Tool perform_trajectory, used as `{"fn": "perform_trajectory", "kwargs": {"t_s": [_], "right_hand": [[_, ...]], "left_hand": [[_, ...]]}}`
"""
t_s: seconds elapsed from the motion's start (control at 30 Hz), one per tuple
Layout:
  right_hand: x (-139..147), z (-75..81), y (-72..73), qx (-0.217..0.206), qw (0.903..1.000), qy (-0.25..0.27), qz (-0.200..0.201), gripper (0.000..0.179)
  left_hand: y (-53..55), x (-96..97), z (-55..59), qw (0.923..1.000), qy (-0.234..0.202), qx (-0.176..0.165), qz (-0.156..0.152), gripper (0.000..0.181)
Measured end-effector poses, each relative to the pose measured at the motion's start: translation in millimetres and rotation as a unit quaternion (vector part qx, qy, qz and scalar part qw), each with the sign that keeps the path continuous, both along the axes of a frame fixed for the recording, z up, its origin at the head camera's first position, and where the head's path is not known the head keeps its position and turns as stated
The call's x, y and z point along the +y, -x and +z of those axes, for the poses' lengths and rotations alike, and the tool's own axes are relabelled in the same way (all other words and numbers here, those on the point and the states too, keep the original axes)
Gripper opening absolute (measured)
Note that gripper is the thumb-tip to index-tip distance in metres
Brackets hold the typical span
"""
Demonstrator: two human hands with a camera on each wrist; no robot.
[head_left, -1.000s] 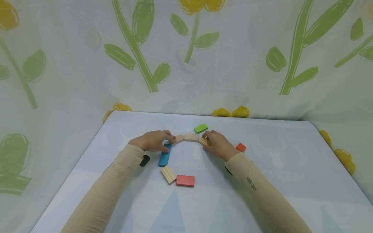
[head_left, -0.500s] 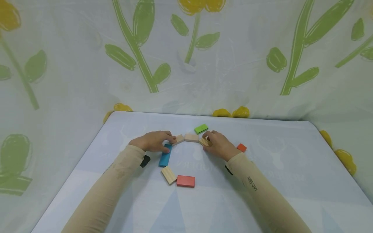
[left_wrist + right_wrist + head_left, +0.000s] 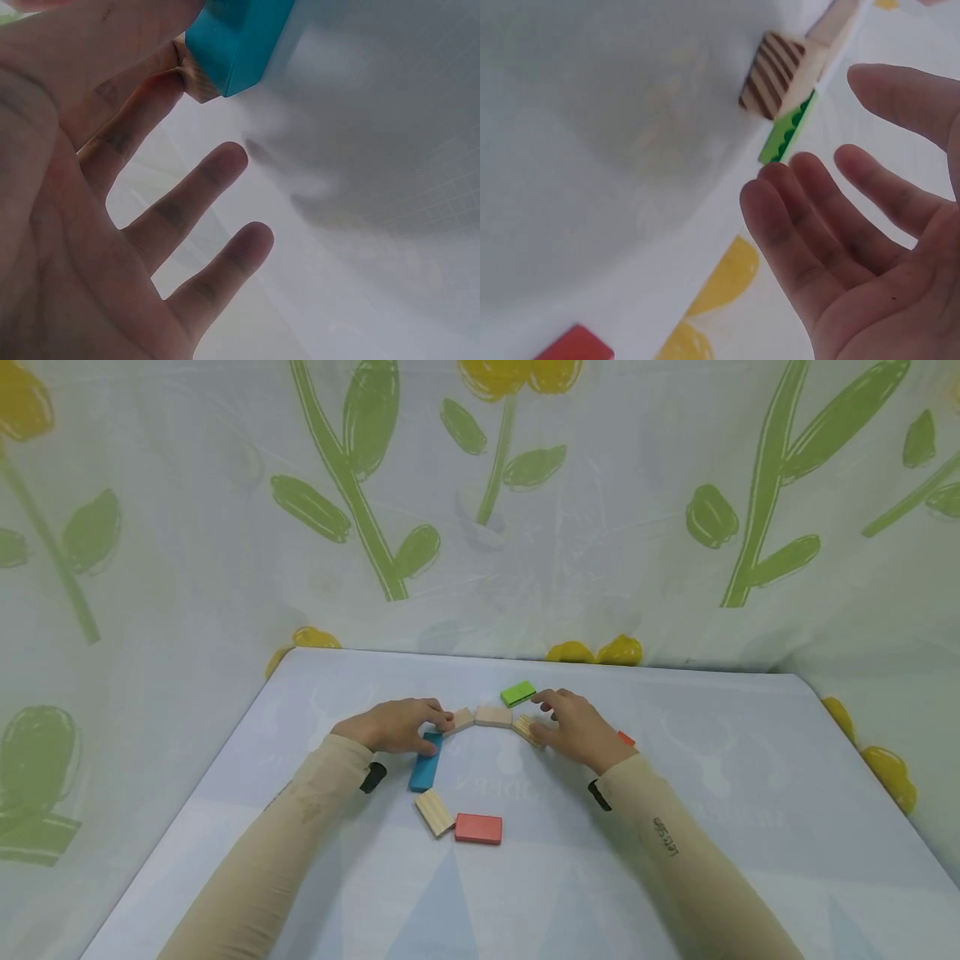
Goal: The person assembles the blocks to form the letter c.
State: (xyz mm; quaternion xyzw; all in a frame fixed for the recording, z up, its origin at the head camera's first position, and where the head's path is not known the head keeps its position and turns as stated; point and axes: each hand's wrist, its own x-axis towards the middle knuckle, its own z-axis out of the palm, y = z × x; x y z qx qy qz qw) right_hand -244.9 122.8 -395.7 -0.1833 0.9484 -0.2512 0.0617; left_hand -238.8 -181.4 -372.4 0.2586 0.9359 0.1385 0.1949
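Note:
My left hand [image 3: 397, 724] rests at the corner where a blue block [image 3: 424, 770] meets a plain wooden block [image 3: 462, 719]. Its thumb lies on the blue block, and fingertips touch the wooden one; the remaining fingers spread out in the left wrist view. Beside a striped wooden block [image 3: 525, 727] is my right hand [image 3: 581, 732], fingers apart and holding nothing; the right wrist view shows a gap between them and the striped block [image 3: 199, 84]. A second plain wooden block [image 3: 493, 717] lies between the other two wooden ones, forming an arc.
Behind the arc lies a green block [image 3: 518, 694]. A small red block [image 3: 627, 739] is partly hidden by the right hand. Nearer me, another wooden block [image 3: 434, 813] touches a larger red block [image 3: 478, 828]. Flower-patterned cloth hangs behind the white table [image 3: 720, 860].
My right hand has let go of the striped wooden block, opened its fingers and drawn slightly to the right. The left hand and the blocks look unmoved.

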Motion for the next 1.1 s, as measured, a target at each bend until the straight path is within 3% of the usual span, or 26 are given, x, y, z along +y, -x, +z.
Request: {"fn": "perform_trajectory", "kwargs": {"t_s": [0.27,0.57,0.9,1.1], "right_hand": [[7,6.1,1.2,0.086,0.9959,0.03,0.001,0.045],[6,11.5,10.1,0.209,0.9754,0.064,0.029,0.044],[-2,11.9,29.1,0.177,0.9806,0.039,0.075,0.049],[-11,9.4,40.1,0.101,0.9896,-0.012,0.102,0.055]], "left_hand": [[-0.7,-0.8,-0.4,1.0,-0.002,0.002,-0.006,0.041],[-1.6,-2.1,0.8,1.0,0.001,0.0,-0.007,0.045],[-3.8,-3.3,2.4,1.0,-0.007,0.001,-0.007,0.044],[-2.8,-2.4,3.2,0.9999,-0.004,0.003,-0.009,0.043]]}}
